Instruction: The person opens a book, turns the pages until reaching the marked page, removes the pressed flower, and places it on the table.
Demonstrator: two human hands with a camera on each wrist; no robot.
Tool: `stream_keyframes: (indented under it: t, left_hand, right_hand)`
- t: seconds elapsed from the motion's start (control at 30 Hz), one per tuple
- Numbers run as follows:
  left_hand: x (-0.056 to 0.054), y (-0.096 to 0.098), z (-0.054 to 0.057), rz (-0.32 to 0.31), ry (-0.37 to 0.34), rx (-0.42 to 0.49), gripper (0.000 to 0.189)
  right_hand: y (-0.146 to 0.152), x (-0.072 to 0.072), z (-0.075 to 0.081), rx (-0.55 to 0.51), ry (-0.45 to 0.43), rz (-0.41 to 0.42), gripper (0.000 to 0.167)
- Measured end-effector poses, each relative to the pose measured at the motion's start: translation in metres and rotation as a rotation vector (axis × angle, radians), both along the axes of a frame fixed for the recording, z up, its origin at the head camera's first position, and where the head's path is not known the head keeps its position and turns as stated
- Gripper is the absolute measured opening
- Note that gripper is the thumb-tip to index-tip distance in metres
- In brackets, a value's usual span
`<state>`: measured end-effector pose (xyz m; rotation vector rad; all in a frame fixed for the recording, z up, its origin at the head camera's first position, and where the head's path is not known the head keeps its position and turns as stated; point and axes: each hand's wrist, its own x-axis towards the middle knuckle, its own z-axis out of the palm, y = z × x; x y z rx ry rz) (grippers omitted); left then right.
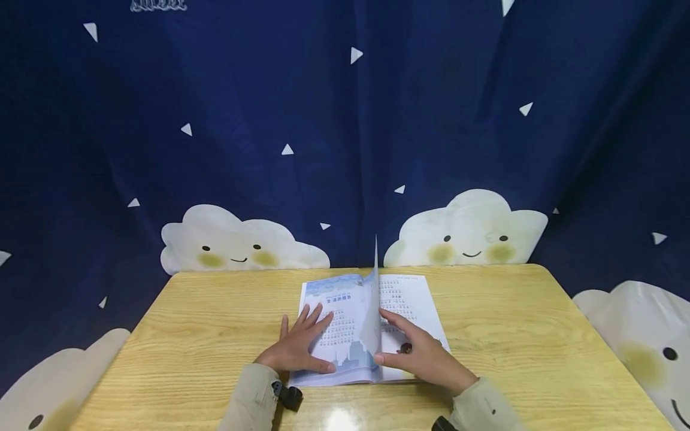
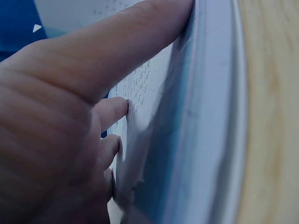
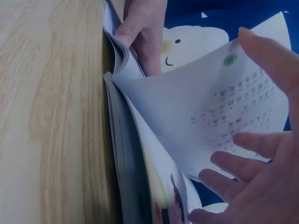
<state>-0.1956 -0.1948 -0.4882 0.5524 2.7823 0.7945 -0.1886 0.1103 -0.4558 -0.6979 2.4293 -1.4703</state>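
Note:
An open book point(image 1: 336, 344) with printed text lies on the table. One page point(image 1: 372, 311) stands nearly upright at its middle, between the two hands. My left hand point(image 1: 302, 344) rests on the left page with its fingers spread and its thumb near the lower edge. On the other side, my right hand point(image 1: 423, 359) is beside the raised page, thumb and fingers extended. In the right wrist view, the right thumb is at the edge of the lifted page point(image 3: 201, 107), and the fingers are spread along its printed face. A colour picture point(image 3: 170, 200) shows on the page below.
The book lies on a light wooden table point(image 1: 512, 335). Behind it hangs a dark blue curtain point(image 1: 242, 90) with white triangles and smiling clouds. Each wrist wears a small black device, such as the one at the left cuff point(image 1: 288, 396).

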Motion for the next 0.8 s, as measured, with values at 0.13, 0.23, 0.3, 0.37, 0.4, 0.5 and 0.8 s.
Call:
stream_keyframes:
  t: [0.13, 0.23, 0.3, 0.37, 0.4, 0.5, 0.8]
  left_hand:
    - [0.0, 0.0, -0.001, 0.004, 0.008, -0.004, 0.11]
    - [0.0, 0.001, -0.002, 0.007, 0.009, -0.006, 0.11]
    - [0.0, 0.001, -0.002, 0.01, 0.006, -0.006, 0.11]
    - [-0.001, 0.001, -0.003, 0.015, 0.001, 0.0, 0.111]
    - [-0.001, 0.001, -0.003, 0.019, -0.001, 0.002, 0.111]
    - [-0.003, 0.002, -0.004, 0.023, 0.005, 0.006, 0.11]
    - [-0.002, -0.01, -0.001, -0.031, -0.012, 0.159, 0.087]
  right_hand:
    - [-0.007, -0.001, -0.001, 0.044, 0.06, 0.022, 0.085]
    - [-0.011, -0.002, -0.001, 0.06, 0.101, 0.046, 0.086]
    - [-0.015, -0.002, -0.001, 0.07, 0.122, 0.062, 0.086]
    - [-0.018, -0.003, -0.001, 0.075, 0.142, 0.077, 0.085]
    - [-0.019, -0.003, -0.001, 0.078, 0.15, 0.082, 0.085]
    - [-0.023, -0.004, -0.001, 0.08, 0.168, 0.099, 0.084]
    - [-0.031, -0.006, -0.004, 0.101, 0.199, 0.105, 0.076]
